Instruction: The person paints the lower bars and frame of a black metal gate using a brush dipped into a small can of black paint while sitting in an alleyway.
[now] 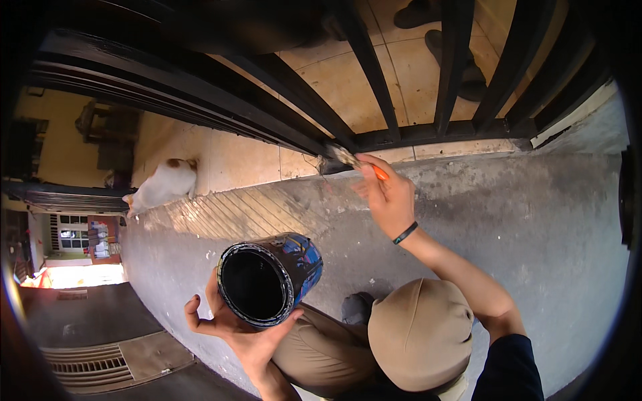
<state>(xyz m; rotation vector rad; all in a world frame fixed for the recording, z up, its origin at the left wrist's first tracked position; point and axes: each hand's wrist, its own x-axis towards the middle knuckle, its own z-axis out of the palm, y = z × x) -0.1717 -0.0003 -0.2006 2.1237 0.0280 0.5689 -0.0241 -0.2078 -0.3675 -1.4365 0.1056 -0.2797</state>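
Note:
My left hand (251,344) grips a paint can (304,264) from beneath and the side, thumb against its rim and fingers around it. The can is tilted, so its mouth shows dark paint inside and paint smears on the rim; its side has a blue and black label. In my right hand (393,204) is a paintbrush (380,172) with an orange handle, pinched between thumb and fingers. Its bristle end meets the low corner of a black barred gate (428,136), by the floor edge. A dark band circles my right wrist.
A white and brown cat (167,184) is at the left, beside a ridged ramp (234,212). Dark footwear (472,81) rests on tiles behind the bars. A rounded tan cloth shape (421,334) covers the lower middle. Grey concrete floor (508,234) spreads to the right.

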